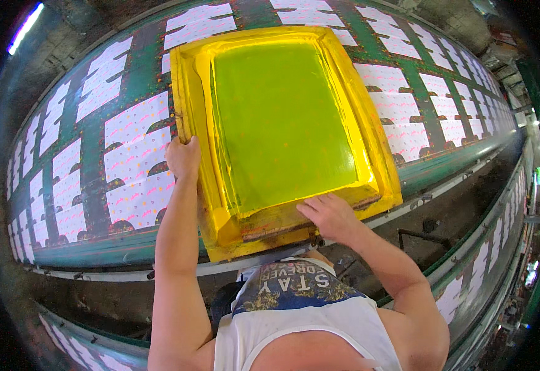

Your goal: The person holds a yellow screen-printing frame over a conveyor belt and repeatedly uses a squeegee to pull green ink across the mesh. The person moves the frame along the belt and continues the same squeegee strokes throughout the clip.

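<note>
A large yellow screen printing frame [186,74] lies over the long green table in front of me, turned slightly. Its mesh [282,117] looks yellow-green and glossy, and yellow tape or coating covers the inner borders. My left hand [184,157] is closed around the frame's left side, near the middle of that edge. At the near side, my right hand [332,216] grips the stained lower rail, its fingers bent over the inner edge. Whatever lies directly beneath the frame is hidden.
White printed cut pieces [140,161] with small coloured marks lie in rows along the green table [128,247]. A metal rail [128,270] runs along its near edge. Another table with similar pieces [468,290] stands at the right, across a narrow aisle.
</note>
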`<action>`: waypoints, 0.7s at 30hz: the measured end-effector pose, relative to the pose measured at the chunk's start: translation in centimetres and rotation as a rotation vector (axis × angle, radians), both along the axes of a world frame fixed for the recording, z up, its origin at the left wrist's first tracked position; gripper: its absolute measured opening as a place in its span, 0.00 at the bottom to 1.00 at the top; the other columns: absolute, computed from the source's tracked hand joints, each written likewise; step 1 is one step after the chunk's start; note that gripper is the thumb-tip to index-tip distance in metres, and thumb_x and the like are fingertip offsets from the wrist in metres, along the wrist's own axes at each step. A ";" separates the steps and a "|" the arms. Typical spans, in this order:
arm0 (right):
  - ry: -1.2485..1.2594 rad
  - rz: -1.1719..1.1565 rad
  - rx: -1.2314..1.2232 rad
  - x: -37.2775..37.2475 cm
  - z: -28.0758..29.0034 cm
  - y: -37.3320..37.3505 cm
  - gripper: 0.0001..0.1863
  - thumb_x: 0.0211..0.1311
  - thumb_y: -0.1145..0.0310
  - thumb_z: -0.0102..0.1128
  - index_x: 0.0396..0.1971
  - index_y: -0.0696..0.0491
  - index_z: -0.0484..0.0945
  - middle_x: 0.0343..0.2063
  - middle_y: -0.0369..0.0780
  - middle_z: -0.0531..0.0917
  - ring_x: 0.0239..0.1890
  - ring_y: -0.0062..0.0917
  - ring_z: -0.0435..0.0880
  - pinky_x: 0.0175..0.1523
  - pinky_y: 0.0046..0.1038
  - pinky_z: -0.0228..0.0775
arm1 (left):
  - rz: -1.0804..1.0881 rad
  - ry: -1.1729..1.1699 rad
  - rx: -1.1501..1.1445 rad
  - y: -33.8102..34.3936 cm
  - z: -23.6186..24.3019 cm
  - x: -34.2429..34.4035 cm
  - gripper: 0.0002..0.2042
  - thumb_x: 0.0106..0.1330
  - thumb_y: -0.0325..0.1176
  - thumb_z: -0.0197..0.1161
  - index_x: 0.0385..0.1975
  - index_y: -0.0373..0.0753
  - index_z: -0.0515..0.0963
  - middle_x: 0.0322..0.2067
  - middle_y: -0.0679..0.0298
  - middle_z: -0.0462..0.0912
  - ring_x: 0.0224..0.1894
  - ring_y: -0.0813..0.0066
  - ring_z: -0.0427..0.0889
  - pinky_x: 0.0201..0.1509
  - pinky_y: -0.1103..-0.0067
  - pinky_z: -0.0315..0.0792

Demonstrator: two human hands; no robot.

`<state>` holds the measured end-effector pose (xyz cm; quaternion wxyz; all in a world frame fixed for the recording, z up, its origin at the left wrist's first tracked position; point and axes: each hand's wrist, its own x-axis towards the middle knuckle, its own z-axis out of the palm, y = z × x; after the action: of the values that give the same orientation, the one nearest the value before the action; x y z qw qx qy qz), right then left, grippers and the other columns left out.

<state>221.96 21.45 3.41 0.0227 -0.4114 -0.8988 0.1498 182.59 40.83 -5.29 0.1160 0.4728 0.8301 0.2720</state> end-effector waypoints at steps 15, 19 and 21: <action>0.026 -0.136 0.124 -0.8 -1.0 -4.1 0.27 0.58 0.78 0.67 0.59 0.46 0.89 0.51 0.39 0.91 0.55 0.39 0.90 0.59 0.42 0.84 | -0.033 -0.068 -0.014 -0.2 0.1 0.0 0.21 0.64 0.40 0.71 0.52 0.32 0.87 0.53 0.43 0.86 0.59 0.39 0.85 0.67 0.51 0.79; 0.069 -0.107 0.238 -0.8 -2.7 -1.3 0.30 0.54 0.81 0.68 0.59 0.47 0.90 0.54 0.41 0.90 0.55 0.40 0.90 0.57 0.41 0.83 | -0.029 -0.019 0.013 -0.5 0.8 0.3 0.21 0.66 0.41 0.72 0.52 0.32 0.87 0.53 0.44 0.86 0.58 0.39 0.85 0.65 0.51 0.80; 0.067 -0.084 0.311 -0.9 -3.4 1.6 0.23 0.61 0.75 0.65 0.56 0.46 0.91 0.50 0.40 0.90 0.54 0.37 0.89 0.58 0.40 0.83 | -0.027 -0.008 0.025 -0.5 0.9 0.5 0.21 0.66 0.41 0.72 0.53 0.32 0.87 0.53 0.44 0.86 0.57 0.39 0.85 0.65 0.51 0.80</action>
<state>221.05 23.07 0.01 0.1223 -0.4348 -0.8919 0.0217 183.07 40.33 -4.37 0.1172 0.4843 0.8197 0.2826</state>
